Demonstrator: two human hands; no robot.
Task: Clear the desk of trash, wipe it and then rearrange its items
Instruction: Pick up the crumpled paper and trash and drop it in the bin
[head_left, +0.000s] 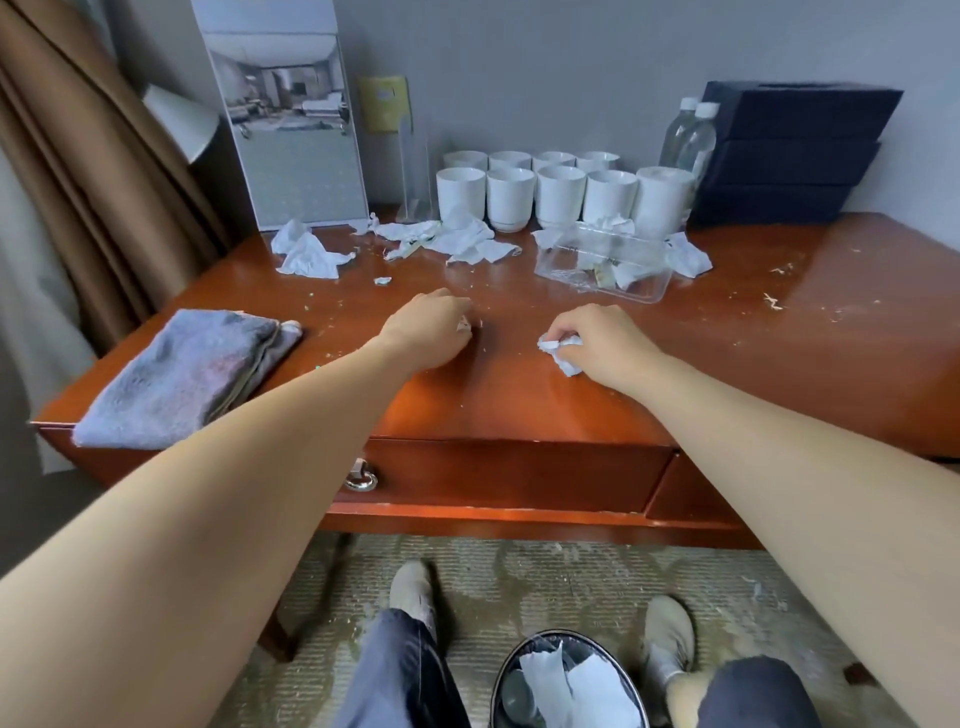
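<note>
My right hand grips a crumpled white tissue just above the middle of the brown wooden desk. To its left, my left hand pinches a small scrap of paper at the desk surface. More crumpled tissues and torn tissues lie toward the back, along with a clear plastic tray holding scraps. Crumbs speckle the desk top. A folded grey cloth lies at the desk's front left corner. On the floor between my feet stands a dark trash bin with tissues in it.
Several white cups stand in rows at the back, with two water bottles and stacked dark boxes to their right. A standing picture card and a clear stand are at back left. A curtain hangs left.
</note>
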